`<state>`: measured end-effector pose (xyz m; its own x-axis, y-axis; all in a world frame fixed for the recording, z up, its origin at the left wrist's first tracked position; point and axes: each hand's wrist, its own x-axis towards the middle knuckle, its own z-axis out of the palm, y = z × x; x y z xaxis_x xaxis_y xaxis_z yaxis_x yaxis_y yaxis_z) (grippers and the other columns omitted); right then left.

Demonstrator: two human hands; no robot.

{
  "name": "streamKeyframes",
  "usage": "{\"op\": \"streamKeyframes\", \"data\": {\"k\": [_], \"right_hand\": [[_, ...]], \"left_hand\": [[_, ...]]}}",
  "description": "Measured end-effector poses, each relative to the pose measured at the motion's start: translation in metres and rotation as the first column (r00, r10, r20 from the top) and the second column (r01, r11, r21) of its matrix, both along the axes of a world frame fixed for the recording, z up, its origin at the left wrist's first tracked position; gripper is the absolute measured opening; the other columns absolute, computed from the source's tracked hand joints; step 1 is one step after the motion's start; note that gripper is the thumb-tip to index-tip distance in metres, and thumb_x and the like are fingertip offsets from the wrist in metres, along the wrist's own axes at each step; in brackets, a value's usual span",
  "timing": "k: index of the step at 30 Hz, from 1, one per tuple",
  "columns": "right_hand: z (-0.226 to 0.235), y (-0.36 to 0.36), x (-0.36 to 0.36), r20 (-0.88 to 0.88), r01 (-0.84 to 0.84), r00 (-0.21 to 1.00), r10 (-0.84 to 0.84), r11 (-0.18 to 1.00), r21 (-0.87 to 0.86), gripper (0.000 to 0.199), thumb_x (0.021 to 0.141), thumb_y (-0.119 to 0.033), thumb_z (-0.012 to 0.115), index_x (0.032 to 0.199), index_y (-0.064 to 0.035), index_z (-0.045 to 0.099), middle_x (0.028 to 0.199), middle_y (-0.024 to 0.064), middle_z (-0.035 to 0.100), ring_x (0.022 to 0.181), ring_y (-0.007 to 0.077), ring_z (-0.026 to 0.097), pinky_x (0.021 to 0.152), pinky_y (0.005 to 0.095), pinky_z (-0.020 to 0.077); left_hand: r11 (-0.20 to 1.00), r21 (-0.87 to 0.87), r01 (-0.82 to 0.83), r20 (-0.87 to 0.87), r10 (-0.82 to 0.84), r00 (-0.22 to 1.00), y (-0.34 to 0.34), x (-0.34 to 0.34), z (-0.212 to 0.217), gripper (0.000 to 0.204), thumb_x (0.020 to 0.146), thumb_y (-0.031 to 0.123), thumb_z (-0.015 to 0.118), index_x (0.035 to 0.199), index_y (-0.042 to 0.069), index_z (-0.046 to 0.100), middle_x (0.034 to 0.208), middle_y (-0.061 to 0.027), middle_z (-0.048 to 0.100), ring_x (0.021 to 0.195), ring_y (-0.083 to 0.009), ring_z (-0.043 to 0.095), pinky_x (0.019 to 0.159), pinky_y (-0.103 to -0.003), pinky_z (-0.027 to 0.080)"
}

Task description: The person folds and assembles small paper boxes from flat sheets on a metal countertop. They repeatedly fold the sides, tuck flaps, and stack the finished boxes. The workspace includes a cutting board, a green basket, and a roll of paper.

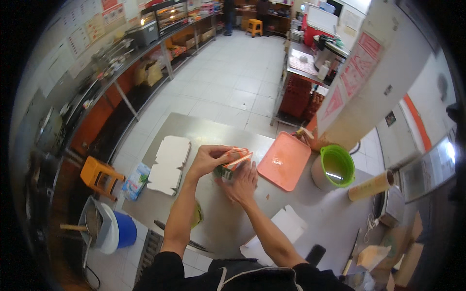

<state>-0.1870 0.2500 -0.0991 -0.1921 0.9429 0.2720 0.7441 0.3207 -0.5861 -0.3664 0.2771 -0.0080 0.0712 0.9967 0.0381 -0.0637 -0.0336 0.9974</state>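
Observation:
Over the middle of the steel table (218, 233), a small folded carton (235, 162) in orange, white and green is between my two hands. My left hand (212, 159) grips its left and top side, thumb and fingers closed on it. My right hand (241, 185) presses its fingers against the near right side of the carton. Fingers partly cover the carton, so its full shape is hidden. Flat white carton blanks (168, 165) lie stacked to the left. To the right of the carton is a pink-orange tray (284, 161) with a wet shine.
A bucket with a green rim (335, 167) and a cardboard roll (371, 186) stand on the right. White card (279, 230) and a black phone (315, 254) lie near me. Left are a blue-white packet (136, 182), an orange stool (101, 177) and a blue bucket (122, 229).

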Motion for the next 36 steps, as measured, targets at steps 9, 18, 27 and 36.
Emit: {"op": "streamKeyframes", "data": {"k": [9, 18, 27, 36], "right_hand": [[-0.065, -0.094, 0.167, -0.3, 0.14, 0.937, -0.181, 0.979, -0.151, 0.087, 0.089, -0.034, 0.081, 0.15, 0.0098, 0.037, 0.15, 0.031, 0.045, 0.14, 0.0461, 0.043, 0.119, 0.051, 0.0351], [-0.169, -0.284, 0.277, -0.115, 0.608, 0.727, -0.677, 0.712, -0.351, 0.074, 0.08, -0.024, 0.083, 0.138, 0.0052, 0.049, 0.128, 0.0277, 0.056, 0.118, 0.0389, 0.055, 0.102, 0.0486, 0.0438], [-0.112, -0.229, 0.266, -0.297, 0.437, 0.724, -0.623, 0.747, -0.501, 0.033, 0.083, -0.028, 0.077, 0.086, 0.0041, 0.07, 0.078, 0.0158, 0.07, 0.072, 0.0272, 0.069, 0.069, 0.0429, 0.0542], [-0.08, -0.213, 0.269, -0.384, 0.423, 0.5, -0.776, 0.606, -0.674, 0.051, 0.086, -0.041, 0.077, 0.098, 0.0068, 0.067, 0.086, 0.0176, 0.07, 0.075, 0.0242, 0.068, 0.064, 0.0398, 0.0548]], "left_hand": [[0.415, 0.539, -0.733, -0.135, 0.901, 0.412, -0.113, 0.09, -0.085, 0.058, 0.096, 0.011, 0.072, 0.144, -0.006, 0.046, 0.147, -0.0237, 0.048, 0.134, -0.0363, 0.049, 0.116, -0.047, 0.038], [0.905, -0.016, 0.424, -0.884, -0.211, 0.417, -0.266, 0.214, -0.287, 0.085, 0.088, 0.061, 0.069, 0.142, -0.003, 0.055, 0.158, -0.0429, 0.029, 0.142, -0.0608, 0.036, 0.119, -0.061, 0.034], [0.677, -0.245, 0.694, -0.785, -0.559, 0.268, -0.242, 0.238, -0.162, 0.091, 0.091, 0.073, 0.062, 0.144, -0.001, 0.056, 0.156, -0.0462, 0.031, 0.143, -0.0598, 0.038, 0.12, -0.057, 0.035], [0.829, -0.214, 0.517, -0.74, -0.483, 0.468, -0.255, 0.257, -0.117, 0.043, 0.094, 0.043, 0.066, 0.122, 0.012, 0.074, 0.095, -0.0251, 0.072, 0.088, -0.0474, 0.07, 0.08, -0.053, 0.057]]}}
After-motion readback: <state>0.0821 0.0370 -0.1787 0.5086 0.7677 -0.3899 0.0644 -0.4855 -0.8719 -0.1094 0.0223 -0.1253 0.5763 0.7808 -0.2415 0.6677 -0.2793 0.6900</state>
